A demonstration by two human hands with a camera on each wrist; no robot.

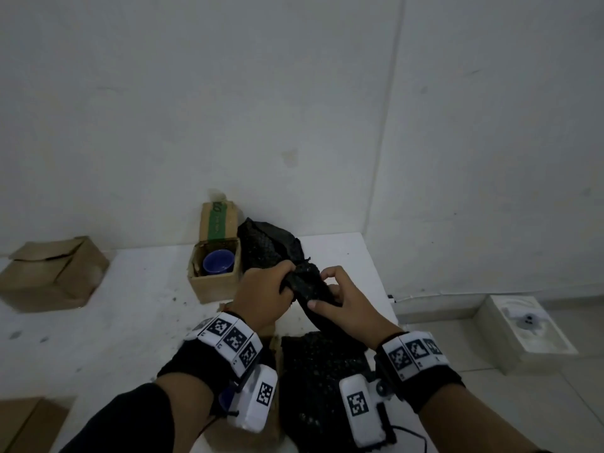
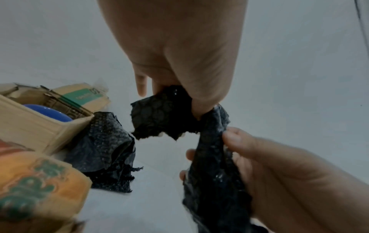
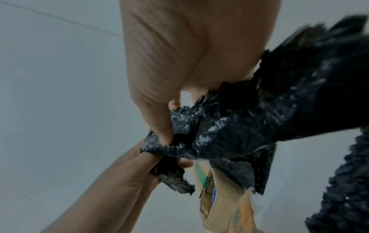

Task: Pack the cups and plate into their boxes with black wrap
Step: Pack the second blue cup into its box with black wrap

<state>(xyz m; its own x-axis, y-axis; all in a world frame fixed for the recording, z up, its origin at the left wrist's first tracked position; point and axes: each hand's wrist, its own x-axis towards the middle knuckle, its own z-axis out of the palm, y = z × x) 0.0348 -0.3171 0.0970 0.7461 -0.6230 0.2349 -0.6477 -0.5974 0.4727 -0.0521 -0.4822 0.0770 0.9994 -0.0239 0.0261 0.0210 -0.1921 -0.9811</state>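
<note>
A crumpled strip of black bubble wrap (image 1: 307,286) hangs above the white table (image 1: 137,322), held between both hands. My left hand (image 1: 286,277) pinches its upper end (image 2: 163,113) with curled fingers. My right hand (image 1: 322,294) grips the strip lower down (image 2: 211,157), its thumb pressing into the wrap (image 3: 219,126). A blue cup (image 1: 217,261) stands in an open cardboard box (image 1: 212,286) just left of my hands, also seen in the left wrist view (image 2: 48,110). No plate is in view.
A second bunch of black wrap (image 1: 264,243) lies behind the open box, and a larger sheet (image 1: 313,371) lies under my wrists. A closed cardboard box (image 1: 52,276) sits far left. An orange-and-green printed box (image 2: 30,181) is close below my left wrist. The table edge (image 1: 379,273) runs along the right.
</note>
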